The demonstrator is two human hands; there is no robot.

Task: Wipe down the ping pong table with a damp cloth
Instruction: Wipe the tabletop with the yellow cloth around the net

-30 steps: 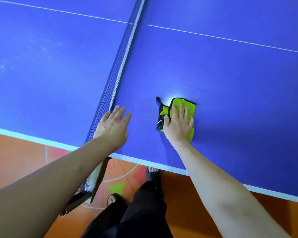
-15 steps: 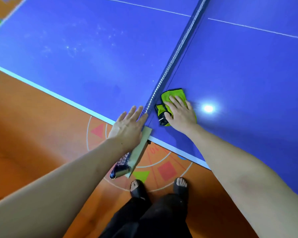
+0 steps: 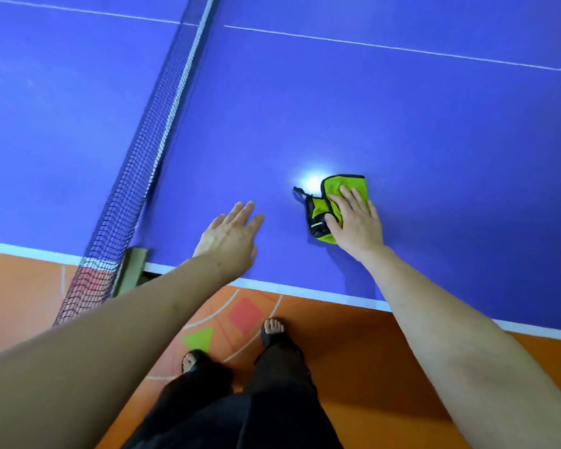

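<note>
One cloth, now farther from the net, under flat right hand; left hand released.

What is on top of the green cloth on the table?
The right hand presses flat on the green cloth, covering its near right part. The cloth lies on the blue table.

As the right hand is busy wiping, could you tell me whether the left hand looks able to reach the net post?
Probably yes: the left hand is open, holds nothing, and only bare table lies between it and the net post.
</note>
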